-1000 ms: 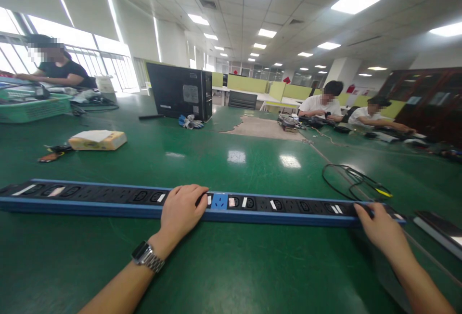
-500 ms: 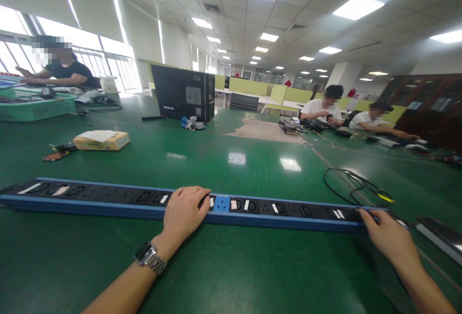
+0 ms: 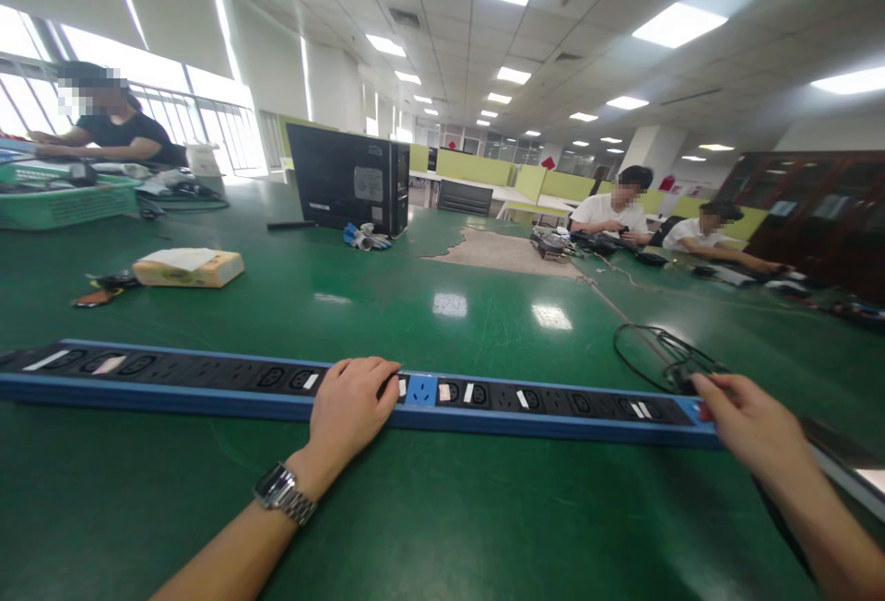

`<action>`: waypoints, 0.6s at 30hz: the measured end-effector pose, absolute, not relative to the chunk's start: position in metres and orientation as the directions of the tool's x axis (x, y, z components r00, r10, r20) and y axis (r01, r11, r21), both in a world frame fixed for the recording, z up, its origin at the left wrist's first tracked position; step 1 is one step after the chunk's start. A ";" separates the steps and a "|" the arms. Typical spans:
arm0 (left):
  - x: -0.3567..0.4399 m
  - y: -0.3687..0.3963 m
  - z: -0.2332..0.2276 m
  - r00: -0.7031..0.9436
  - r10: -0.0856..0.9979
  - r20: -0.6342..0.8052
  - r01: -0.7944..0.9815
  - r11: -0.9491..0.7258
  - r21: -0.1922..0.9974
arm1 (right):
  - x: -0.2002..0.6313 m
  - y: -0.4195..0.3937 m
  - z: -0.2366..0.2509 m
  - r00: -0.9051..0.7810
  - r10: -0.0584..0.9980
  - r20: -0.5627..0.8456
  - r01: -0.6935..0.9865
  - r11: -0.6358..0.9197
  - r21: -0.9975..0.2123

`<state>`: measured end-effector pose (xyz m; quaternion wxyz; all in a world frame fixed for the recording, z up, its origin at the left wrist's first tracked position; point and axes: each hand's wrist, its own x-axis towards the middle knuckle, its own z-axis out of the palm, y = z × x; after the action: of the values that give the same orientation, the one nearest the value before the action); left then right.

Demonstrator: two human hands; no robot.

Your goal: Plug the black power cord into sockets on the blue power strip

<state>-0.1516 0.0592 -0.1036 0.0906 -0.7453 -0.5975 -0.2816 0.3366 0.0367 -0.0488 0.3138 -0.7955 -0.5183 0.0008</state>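
A: Identify the unit and its position.
B: Long blue power strip [image 3: 207,386], black socket face, one blue socket near mid-length, white labels. It lies flat across the green surface [image 3: 442,509].
A: Hand status?
B: Left hand [image 3: 352,406] rests palm-down on the strip, fingers draped over it, not clenched. Right hand [image 3: 750,421] covers the strip's right end beside a coiled black cable [image 3: 654,352]; grasp cannot be determined.

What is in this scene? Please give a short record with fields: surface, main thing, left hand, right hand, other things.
Surface: green table
Main thing: long blue power strip, lying flat across the table
Left hand: resting on the strip, near its middle
Right hand: at the strip's right end
Other things: black cable, computer case, yellow box
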 end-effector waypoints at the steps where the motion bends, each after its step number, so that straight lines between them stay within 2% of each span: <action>1: -0.151 0.058 -0.103 0.128 0.832 0.540 0.934 -0.284 0.216 | 0.324 0.037 -0.060 0.449 0.829 0.334 0.820 -0.234 -0.523; 5: -0.139 0.046 -0.099 0.210 0.745 0.634 0.839 -0.470 0.274 | 0.279 0.037 -0.102 0.387 0.850 0.357 0.800 -0.116 -0.589; 9: -0.114 0.033 -0.098 0.370 0.647 0.666 0.710 -0.659 0.246 | 0.261 0.033 -0.116 0.302 0.872 0.385 0.811 -0.022 -0.585; 14: -0.111 0.035 -0.105 0.341 0.687 0.641 0.706 -0.638 0.308 | 0.261 0.032 -0.118 0.253 0.878 0.406 0.814 0.034 -0.580; 18: -0.123 0.041 -0.111 0.275 0.710 0.648 0.763 -0.572 0.303 | 0.261 0.032 -0.123 0.267 0.864 0.426 0.808 0.041 -0.588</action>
<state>-0.1233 0.0414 -0.1113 0.0338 -0.7979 -0.4615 -0.3864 0.2612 0.0320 -0.1233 0.3940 -0.6915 -0.6044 0.0360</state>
